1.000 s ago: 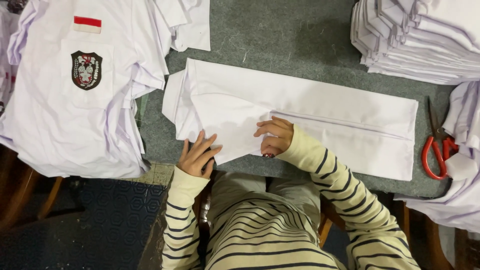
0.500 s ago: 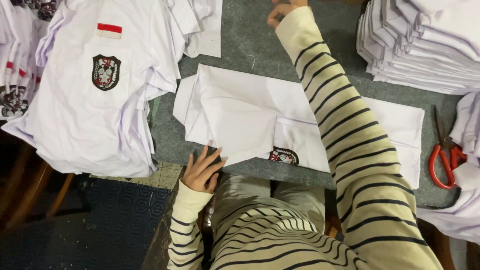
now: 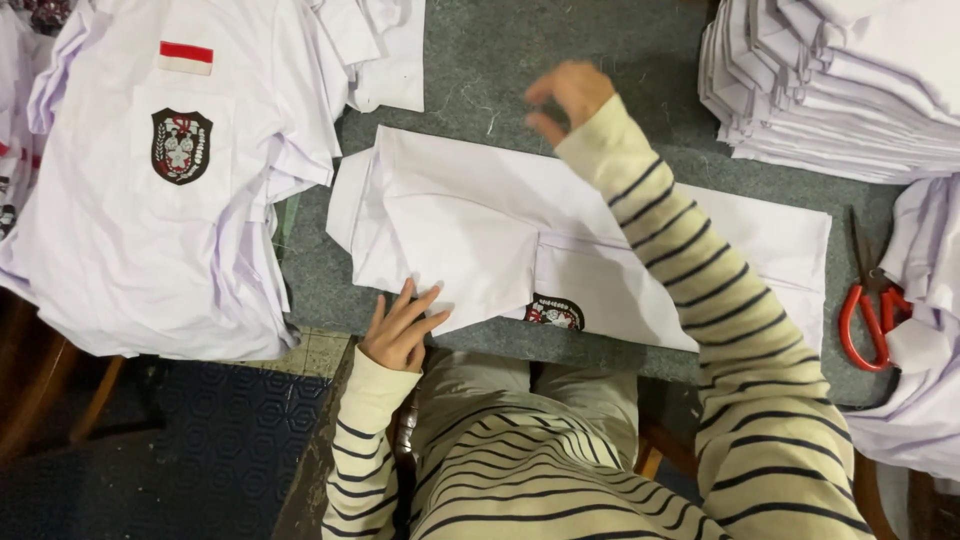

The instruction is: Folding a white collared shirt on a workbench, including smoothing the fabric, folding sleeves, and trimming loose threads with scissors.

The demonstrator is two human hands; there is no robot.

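Left hand (image 3: 400,328) flat, fingers spread, pinning the near edge of the half-folded white shirt (image 3: 470,240) at frame centre. Right hand (image 3: 565,95) lifted above it, fingers loosely curled, empty — mid-fold; smoothing looks due. Red scissors (image 3: 866,318) far right.

Grey felt-covered tabletop (image 3: 600,60). Stack of unfolded white shirts (image 3: 130,250), upper left of frame, topmost bearing a red-and-white flag patch (image 3: 186,58) and a dark shield badge (image 3: 181,146) on its pocket. Pile of folded white shirts (image 3: 840,90), upper right. Red-handled scissors (image 3: 868,310), right edge, beside loose white cloth (image 3: 920,390). Dark patterned floor (image 3: 200,440), lower left.
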